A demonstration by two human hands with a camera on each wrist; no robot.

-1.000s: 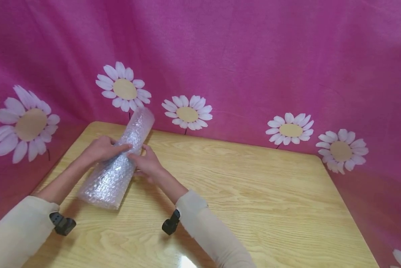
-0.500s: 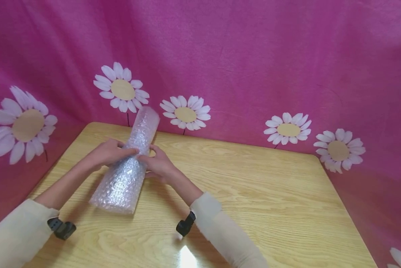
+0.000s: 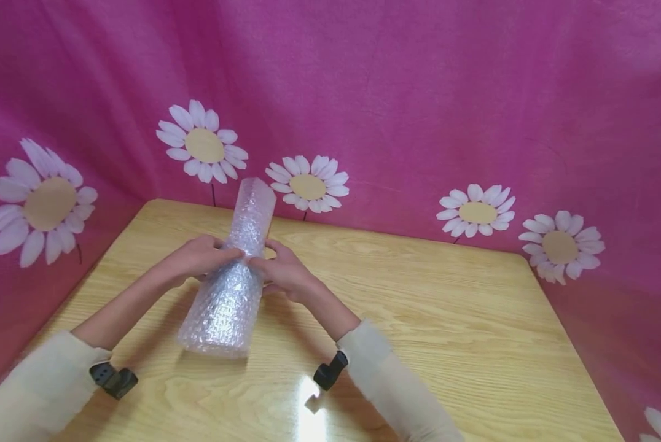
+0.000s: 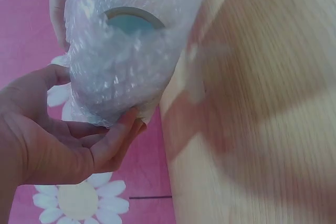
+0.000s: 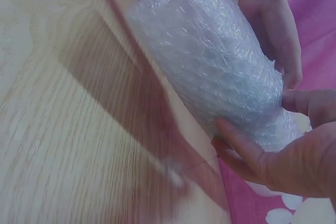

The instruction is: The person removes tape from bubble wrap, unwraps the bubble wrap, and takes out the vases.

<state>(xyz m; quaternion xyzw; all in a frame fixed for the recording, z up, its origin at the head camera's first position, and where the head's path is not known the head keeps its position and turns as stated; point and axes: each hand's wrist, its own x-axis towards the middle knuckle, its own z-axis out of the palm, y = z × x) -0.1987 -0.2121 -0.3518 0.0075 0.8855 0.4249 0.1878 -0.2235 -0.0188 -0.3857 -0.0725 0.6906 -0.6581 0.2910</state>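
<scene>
A roll of bubble wrap (image 3: 228, 307) is held slanted above the left part of the table, its near end wider than its far end. My left hand (image 3: 200, 256) grips it from the left, thumb on top and fingers curled beneath. From the other side my right hand (image 3: 286, 270) grips it, the two thumbs almost meeting on top. Inside the bubble wrap (image 4: 126, 66) in the left wrist view, a pale bluish round thing with a dark rim shows; its kind is unclear. In the right wrist view, fingers (image 5: 247, 148) press under the wrap.
The wooden table (image 3: 419, 319) stretches to the right and towards me. Behind and beside it hangs a pink cloth (image 3: 386, 110) printed with white daisies. A bright light reflection lies near the table's front.
Both hands have moved to the right with the bubble wrap roll between them, and the roll has turned a little more upright in the head view. Both grips stay the same.
</scene>
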